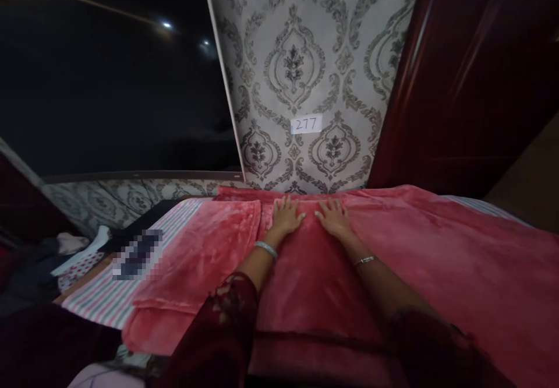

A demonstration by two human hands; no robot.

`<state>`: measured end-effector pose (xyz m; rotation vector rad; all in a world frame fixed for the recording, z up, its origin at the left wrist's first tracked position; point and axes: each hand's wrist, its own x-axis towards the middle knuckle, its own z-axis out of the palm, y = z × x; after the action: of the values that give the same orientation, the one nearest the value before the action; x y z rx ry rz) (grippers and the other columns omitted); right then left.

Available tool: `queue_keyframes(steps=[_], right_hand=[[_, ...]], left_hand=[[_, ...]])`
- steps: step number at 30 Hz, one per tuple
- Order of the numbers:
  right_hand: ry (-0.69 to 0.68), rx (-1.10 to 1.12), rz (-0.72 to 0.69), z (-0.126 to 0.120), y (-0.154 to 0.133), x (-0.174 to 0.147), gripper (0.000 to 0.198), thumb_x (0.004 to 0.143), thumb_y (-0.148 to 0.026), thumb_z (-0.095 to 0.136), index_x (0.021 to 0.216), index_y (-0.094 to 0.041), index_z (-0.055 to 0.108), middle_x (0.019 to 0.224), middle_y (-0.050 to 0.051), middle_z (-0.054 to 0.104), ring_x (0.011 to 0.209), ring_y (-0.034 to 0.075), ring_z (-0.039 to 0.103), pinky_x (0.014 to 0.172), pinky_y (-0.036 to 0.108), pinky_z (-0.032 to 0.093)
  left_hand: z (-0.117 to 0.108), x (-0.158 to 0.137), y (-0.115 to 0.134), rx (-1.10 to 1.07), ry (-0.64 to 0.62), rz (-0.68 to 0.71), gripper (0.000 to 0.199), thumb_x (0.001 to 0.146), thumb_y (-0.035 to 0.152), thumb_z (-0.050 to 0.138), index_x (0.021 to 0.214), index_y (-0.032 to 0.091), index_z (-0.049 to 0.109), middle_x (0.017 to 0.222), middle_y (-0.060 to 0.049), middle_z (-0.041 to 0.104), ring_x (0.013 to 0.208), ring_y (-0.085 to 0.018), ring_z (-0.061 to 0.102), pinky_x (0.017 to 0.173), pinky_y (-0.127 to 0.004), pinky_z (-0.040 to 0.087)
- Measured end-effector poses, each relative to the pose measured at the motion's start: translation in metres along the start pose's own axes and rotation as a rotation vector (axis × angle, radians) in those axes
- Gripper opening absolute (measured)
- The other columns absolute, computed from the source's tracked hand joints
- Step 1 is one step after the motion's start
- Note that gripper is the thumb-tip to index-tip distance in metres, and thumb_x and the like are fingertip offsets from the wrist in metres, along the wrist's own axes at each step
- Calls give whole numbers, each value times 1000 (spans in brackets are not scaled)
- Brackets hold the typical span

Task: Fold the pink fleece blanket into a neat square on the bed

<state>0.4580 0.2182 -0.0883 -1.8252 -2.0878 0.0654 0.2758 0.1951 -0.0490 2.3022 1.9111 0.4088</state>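
Note:
A plush coral-red blanket (314, 283) is spread in folded layers over the surface before me. My left hand (287, 219) lies flat on its far part, fingers spread and pointing toward the wall. Close beside it, my right hand (334, 219) presses flat on the same blanket with its fingers apart. A folded section (201, 248) of the red fabric lies to the left of my left hand. Under the blanket, a striped cloth (96, 300) shows at the left and at the far right edge. Neither hand grips anything.
A large dark television screen (122, 79) stands at the left. Patterned wallpaper (292, 67) with a paper label (306, 123) reading 277 faces me. A glossy dark red panel (458, 85) rises at the right. Loose clothes (81, 260) lie at the far left, near a blurred-out patch (138, 255).

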Motion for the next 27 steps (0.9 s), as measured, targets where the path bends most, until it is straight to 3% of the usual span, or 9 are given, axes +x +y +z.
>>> queue_keyframes(steps=[4, 9, 12, 15, 18, 23, 27], right_hand=[[-6, -59, -35, 34, 5, -13, 62, 103, -55, 35, 156, -25, 47, 164, 16, 38, 151, 38, 32, 117, 68, 24], [-17, -51, -28, 42, 11, -17, 63, 102, -54, 37, 156, -24, 48, 165, 16, 37, 151, 39, 32, 118, 67, 24], [7, -47, -35, 43, 13, -16, 64, 101, -54, 37, 154, -22, 50, 162, 18, 40, 149, 41, 35, 117, 68, 25], [57, -29, -60, 47, 15, -16, 63, 100, -56, 35, 152, -23, 53, 159, 17, 46, 146, 41, 39, 115, 69, 28], [50, -53, -52, 48, 14, -16, 62, 102, -56, 33, 153, -26, 51, 160, 15, 45, 147, 39, 39, 115, 68, 28], [-54, -159, 8, 36, 4, -19, 61, 104, -53, 31, 159, -27, 42, 165, 11, 37, 151, 35, 32, 119, 60, 25], [-86, -186, 30, 29, -2, -21, 62, 105, -51, 31, 161, -26, 39, 167, 11, 34, 152, 35, 31, 120, 56, 26]], left_hand=[[33, -3, -20, 14, -30, -67, 70, 99, 53, 46, 158, 17, 38, 168, -22, 24, 158, -36, 17, 123, -68, 12], [47, -8, -24, 9, 10, -85, 77, 97, 61, 45, 160, 18, 36, 170, -21, 20, 159, -36, 10, 125, -63, 10], [41, -6, -21, -2, -14, -87, 78, 96, 62, 48, 159, 18, 37, 169, -21, 24, 158, -38, 13, 125, -64, 12], [26, -2, -23, -10, -25, -102, 61, 99, 57, 46, 147, 21, 54, 159, -18, 44, 150, -37, 35, 120, -59, 29], [5, 2, -37, 30, 53, -171, 45, 104, 40, 38, 129, 17, 66, 139, -18, 61, 134, -32, 52, 115, -48, 39], [-20, 6, -81, 133, 156, -376, 41, 97, 23, 53, 136, 8, 57, 139, -25, 54, 130, -34, 54, 108, -47, 45], [-22, 16, -107, 144, 74, -457, 41, 99, 35, 62, 134, 16, 58, 134, -15, 60, 115, -27, 63, 97, -48, 55]])
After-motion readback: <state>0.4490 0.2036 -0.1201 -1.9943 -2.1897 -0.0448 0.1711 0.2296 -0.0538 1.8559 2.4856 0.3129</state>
